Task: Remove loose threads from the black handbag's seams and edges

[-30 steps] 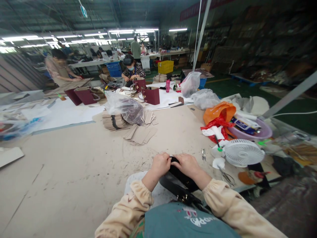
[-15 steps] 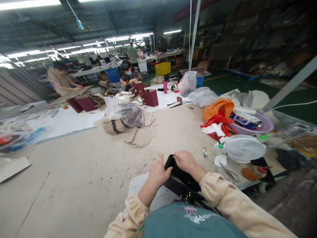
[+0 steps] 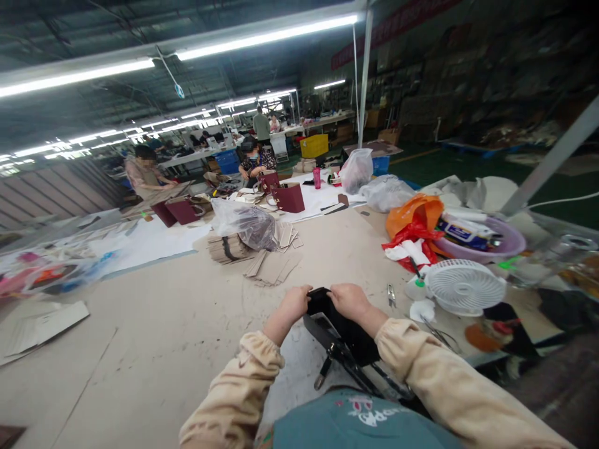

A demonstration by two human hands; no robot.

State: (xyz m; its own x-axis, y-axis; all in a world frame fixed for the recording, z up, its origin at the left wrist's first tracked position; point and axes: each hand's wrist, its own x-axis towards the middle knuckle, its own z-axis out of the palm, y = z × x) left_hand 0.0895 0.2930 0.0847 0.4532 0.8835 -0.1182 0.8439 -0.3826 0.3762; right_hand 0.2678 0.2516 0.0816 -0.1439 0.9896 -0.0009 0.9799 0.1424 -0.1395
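A black handbag (image 3: 340,330) with metal clasps and a strap lies at the near edge of the worktable (image 3: 187,324), tilted toward me. My left hand (image 3: 294,304) is closed on the bag's upper left edge. My right hand (image 3: 349,299) is closed on the same top edge just to the right. Both cream sleeves reach in from the bottom of the view. A white sheet lies under the bag.
A white table fan (image 3: 465,287), small scissors (image 3: 390,293), a purple basin (image 3: 486,240) and orange and red plastic bags (image 3: 412,221) crowd the right. Stacked cardboard pieces and a clear bag (image 3: 246,227) sit mid-table. Maroon bags (image 3: 290,196) and seated workers are farther back.
My left hand has shifted from the bag's side back up to its top edge, beside my right hand. The bag has lifted slightly, its clasp and strap now dangling. The camera has tilted upward.
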